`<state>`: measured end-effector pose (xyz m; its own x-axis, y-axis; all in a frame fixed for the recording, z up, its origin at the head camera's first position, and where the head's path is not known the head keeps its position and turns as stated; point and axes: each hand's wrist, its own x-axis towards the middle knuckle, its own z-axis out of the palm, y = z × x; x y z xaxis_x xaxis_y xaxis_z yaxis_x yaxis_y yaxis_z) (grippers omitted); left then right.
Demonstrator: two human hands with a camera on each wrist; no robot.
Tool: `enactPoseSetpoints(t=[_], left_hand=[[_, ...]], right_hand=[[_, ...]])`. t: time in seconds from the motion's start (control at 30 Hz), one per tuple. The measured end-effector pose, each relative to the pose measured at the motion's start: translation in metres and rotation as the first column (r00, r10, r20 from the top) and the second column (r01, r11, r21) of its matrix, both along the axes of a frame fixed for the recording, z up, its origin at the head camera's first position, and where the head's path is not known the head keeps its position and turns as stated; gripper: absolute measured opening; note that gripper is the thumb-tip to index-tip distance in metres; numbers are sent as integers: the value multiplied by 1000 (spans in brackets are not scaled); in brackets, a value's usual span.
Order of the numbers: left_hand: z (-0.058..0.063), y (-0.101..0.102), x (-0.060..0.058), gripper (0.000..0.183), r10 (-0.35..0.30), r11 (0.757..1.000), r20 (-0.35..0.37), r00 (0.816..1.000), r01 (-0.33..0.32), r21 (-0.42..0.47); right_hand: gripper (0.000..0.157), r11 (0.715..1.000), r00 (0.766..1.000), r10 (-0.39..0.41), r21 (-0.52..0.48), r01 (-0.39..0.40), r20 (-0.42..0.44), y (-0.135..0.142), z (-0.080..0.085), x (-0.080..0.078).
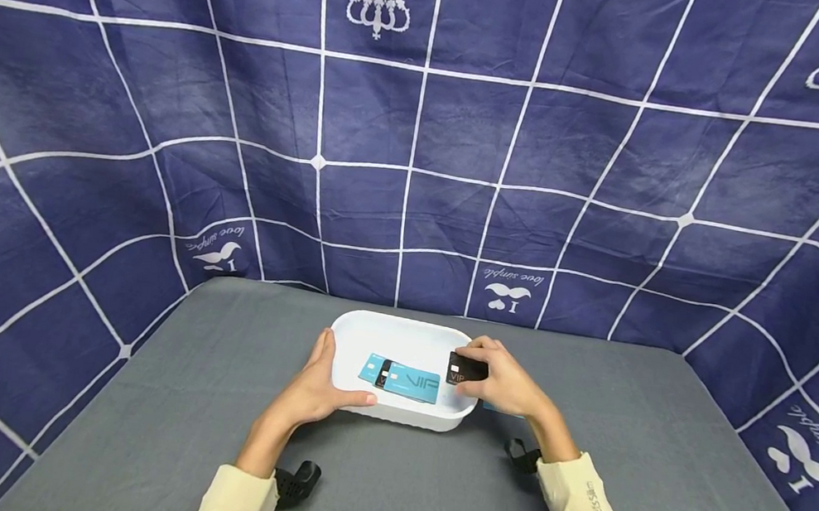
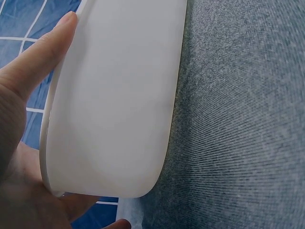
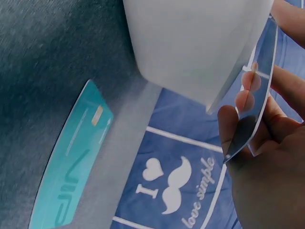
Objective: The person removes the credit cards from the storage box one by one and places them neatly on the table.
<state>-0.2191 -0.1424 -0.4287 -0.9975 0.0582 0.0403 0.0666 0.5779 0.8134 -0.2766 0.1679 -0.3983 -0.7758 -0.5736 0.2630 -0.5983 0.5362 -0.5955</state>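
Note:
A white plastic basin stands on the grey table, and my left hand holds its left end, thumb over the near rim and fingers along the side. In the left wrist view the basin's outer wall fills the middle. My right hand pinches a black VIP card by its edges above the basin's right end. The right wrist view shows that card edge-on, its glossy face reflecting the fingers. Inside the basin, blue VIP cards overlap a black card.
Another blue card lies on the grey table beside the basin's right end, mostly hidden under my right hand in the head view. A blue checked curtain hangs behind the table and along its sides.

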Motion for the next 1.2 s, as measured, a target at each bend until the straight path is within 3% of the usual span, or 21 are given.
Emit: enactPoseSetpoints(t=[0.27,1.2], left_hand=[[1,0,0,135,-1,1000,1,1000,1,-2],[-2,-3,-1,137,0,1000,9,1000,0,28]], right_hand=[[49,1000,1000,1,-21,-1,-13,21,-3,-1],[46,990,995,-75,111,83,-69,97,-28,8]])
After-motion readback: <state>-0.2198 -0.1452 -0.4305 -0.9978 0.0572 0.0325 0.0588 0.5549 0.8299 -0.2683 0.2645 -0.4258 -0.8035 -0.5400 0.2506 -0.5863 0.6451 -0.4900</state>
